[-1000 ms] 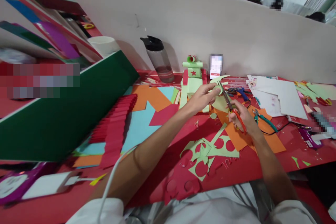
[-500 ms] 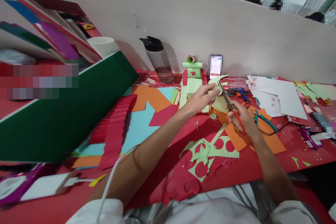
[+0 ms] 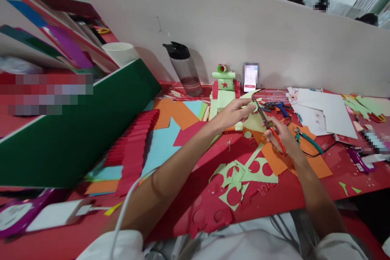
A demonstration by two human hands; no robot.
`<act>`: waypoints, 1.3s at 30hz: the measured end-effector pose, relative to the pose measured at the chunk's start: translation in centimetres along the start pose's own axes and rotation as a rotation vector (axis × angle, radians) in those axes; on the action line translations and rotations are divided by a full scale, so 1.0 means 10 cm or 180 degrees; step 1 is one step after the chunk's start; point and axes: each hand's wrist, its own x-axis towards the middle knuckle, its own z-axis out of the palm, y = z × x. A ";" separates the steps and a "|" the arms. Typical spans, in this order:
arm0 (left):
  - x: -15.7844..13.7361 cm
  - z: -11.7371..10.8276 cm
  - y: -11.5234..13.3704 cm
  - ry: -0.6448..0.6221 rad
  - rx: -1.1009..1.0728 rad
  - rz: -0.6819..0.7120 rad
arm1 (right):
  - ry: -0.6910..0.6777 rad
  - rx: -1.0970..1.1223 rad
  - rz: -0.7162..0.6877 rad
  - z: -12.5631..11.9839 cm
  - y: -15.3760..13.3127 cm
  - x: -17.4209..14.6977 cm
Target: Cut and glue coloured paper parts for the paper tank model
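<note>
My left hand [image 3: 239,112] pinches a piece of light green paper [image 3: 252,107] above the middle of the table. In my right hand [image 3: 279,133] are scissors with red handles [image 3: 276,138]. Their blades reach up and left, meeting the paper beside my left fingertips. Just behind my left hand stands a light green paper model [image 3: 224,95] with a red star on its front. Nearer to me lie light green paper scraps [image 3: 258,174] with round holes, and red paper scraps [image 3: 210,213]. Orange sheets [image 3: 276,160] lie under my right hand.
A dark green board [image 3: 79,130] leans at the left beside red pleated paper [image 3: 131,150]. A tinted bottle [image 3: 185,71] and a phone [image 3: 250,77] stand along the white partition [image 3: 198,12]. Teal-handled pliers [image 3: 309,141], a blue glue gun [image 3: 282,109] and white sheets [image 3: 332,113] lie at the right.
The green paper has shifted slightly in my left fingers, and its far strip has swung a little lower. The scissor blades look closer together. Both hands stay nearly in place.
</note>
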 end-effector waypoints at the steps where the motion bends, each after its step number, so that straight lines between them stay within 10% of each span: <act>1: 0.00 0.00 0.00 -0.0013 -0.0004 -0.0008 | -0.0012 0.0017 0.0013 0.00 0.00 0.00; 39: 0.07 0.08 -0.23 0.0218 -0.0274 0.0323 | 0.0111 0.0222 -0.0019 0.04 0.11 0.03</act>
